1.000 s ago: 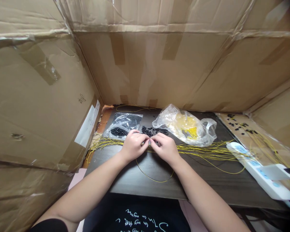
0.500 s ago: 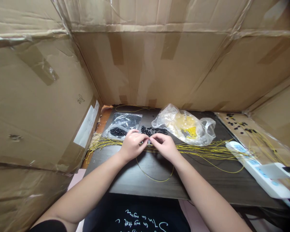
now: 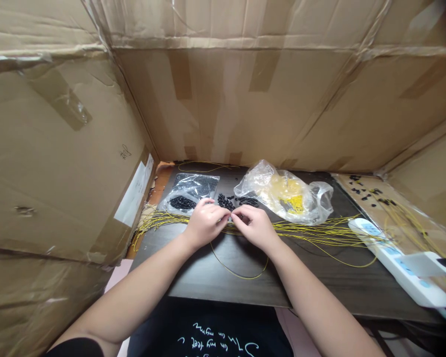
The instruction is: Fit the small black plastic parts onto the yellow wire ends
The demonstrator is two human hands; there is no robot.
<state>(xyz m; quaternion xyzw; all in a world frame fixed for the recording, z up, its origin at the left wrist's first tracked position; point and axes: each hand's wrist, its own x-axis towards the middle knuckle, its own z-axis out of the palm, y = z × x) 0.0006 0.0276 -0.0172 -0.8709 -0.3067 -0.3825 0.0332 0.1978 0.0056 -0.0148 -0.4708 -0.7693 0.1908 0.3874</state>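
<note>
My left hand and my right hand meet over the middle of the table, each closed in a pinch with the fingertips nearly touching. A thin yellow wire curves in a loop below them, and its two ends run up under my palms into the fingers. Whatever small part sits at the fingertips is too tiny to make out. Just beyond my fingers lies a pile of small black pieces. A bundle of yellow wires stretches across the table beneath both hands.
Behind my left hand lies a clear bag of black pieces. A plastic bag with yellow pieces is at the back right. A white power strip crosses the right side, beside cardboard with black-tipped wires. Cardboard walls surround the table.
The fingertips of both hands have shifted very slightly against each other, and the gap inside my left hand's pinch has narrowed. Otherwise the scene stays the same.
</note>
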